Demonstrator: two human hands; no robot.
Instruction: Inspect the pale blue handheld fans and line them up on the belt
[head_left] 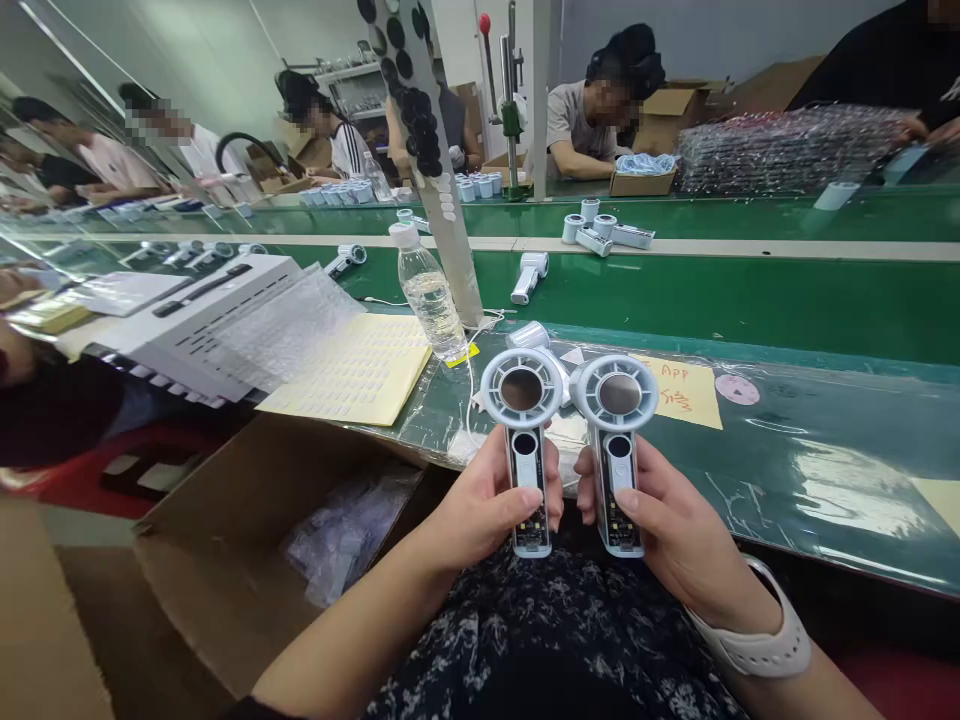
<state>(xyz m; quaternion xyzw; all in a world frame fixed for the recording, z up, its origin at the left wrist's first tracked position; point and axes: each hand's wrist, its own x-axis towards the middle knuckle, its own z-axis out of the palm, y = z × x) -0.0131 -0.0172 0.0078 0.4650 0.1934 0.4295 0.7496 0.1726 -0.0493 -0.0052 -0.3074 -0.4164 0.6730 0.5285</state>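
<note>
My left hand [491, 495] is wrapped round the handle of a light-blue handheld fan [528, 470], its thumb on the handle front. A matching handheld fan [616, 465] is gripped in my right hand [667, 510], the thumb likewise on the handle. Both fans stand upright side by side, round heads up, close together above my lap. Dark circuit parts show through the clear lower handle fronts. Just behind them, another fan [529, 336] lies on the bench, partly hidden by the fan in my left hand.
A water bottle [429, 295] stands beside a grey post [442, 200]. Yellow label sheets [356, 370] lie left, above an open cardboard box [225, 530] holding clear plastic bags. Several fans rest on the green conveyor [712, 300]. Co-workers sit across it. A handwritten yellow note [694, 393] lies right.
</note>
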